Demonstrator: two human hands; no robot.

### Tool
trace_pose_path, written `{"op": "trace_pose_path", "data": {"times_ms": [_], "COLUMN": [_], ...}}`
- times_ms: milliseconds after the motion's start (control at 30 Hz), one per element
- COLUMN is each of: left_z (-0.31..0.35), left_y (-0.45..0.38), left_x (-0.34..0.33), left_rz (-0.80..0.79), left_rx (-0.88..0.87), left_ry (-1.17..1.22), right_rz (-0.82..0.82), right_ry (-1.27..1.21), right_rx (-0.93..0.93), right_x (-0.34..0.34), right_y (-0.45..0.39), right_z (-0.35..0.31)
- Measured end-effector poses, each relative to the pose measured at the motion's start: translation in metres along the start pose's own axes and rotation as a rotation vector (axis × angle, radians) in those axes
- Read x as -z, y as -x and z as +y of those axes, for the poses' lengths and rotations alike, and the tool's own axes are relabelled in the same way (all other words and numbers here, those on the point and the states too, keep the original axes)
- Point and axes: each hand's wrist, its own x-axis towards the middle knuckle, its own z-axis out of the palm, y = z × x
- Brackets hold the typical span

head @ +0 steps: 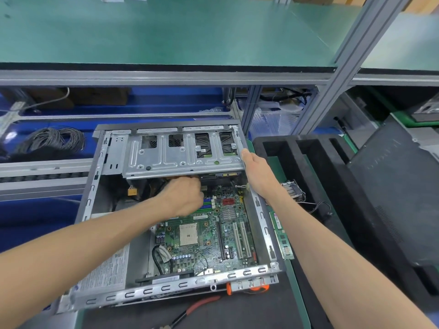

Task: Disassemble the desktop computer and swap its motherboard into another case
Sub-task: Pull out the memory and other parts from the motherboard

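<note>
Case: open desktop case [99,193] lies flat on the counter [297,302], lid off.
Motherboard: green motherboard [209,236] seated in the case floor, right half.
Drive cage: metal drive cage [183,155] tilted up at the case's far end.
Left hand: left hand [184,194] under the cage, fingers curled; what they grasp is hidden.
Right hand: right hand [255,166] grips the cage's right edge.
RAM: memory stick [282,236] just right of the case.

Case [88,205]: bare grey sheet metal, dull sheen; drive cage [183,155]: stamped, brighter metal
Motherboard [204,238]: green, glossy board; slots plastic
Bench shelf [166,32]: smooth matt green mat
Tray [306,162]: black foam, matt
Pliers [202,305]: red, smooth grips
</note>
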Motion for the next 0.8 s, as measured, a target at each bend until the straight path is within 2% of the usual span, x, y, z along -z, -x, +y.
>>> {"op": "trace_pose_path", "data": {"times_ms": [67,167,267,367,433,533,567,633,700,800], "left_z": [0.008,0.016,0.028,0.045,0.057,0.072,0.075,0.076,0.070,0.054], "left_y": [0.008,0.010,0.020,0.028,0.025,0.015,0.013,0.010,0.011,0.015], "left_x": [-0.002,0.001,-0.011,-0.030,-0.034,-0.037,-0.039,-0.039,-0.036,-0.026], "left_rz": [0.056,0.046,0.162,0.165,0.099,-0.060,-0.070,-0.033,-0.019,-0.080], "left_rx": [-0.016,0.102,0.102,0.023,0.009,0.096,0.119,0.139,0.136,0.044], "left_ry": [0.074,0.338,0.155,0.196,0.382,0.936,1.089,1.244,1.237,0.868], "right_rz": [0.003,-0.004,-0.002,-0.004,-0.002,0.005,0.006,0.006,0.000,-0.008], "right_ry": [-0.002,0.006,0.004,0.009,0.001,-0.012,-0.015,-0.027,-0.030,-0.020], "right_rx": [0.002,0.007,0.007,0.006,0.008,0.011,0.012,0.012,0.012,0.020], "right_x": [0.001,0.001,0.001,0.001,0.001,0.001,0.001,0.001,0.002,0.003], "right_y": [0.000,0.001,0.002,0.002,0.002,0.002,0.003,0.003,0.003,0.002], "right_z": [0.000,-0.001,-0.001,-0.002,-0.003,-0.003,-0.003,-0.003,-0.003,-0.002]}}
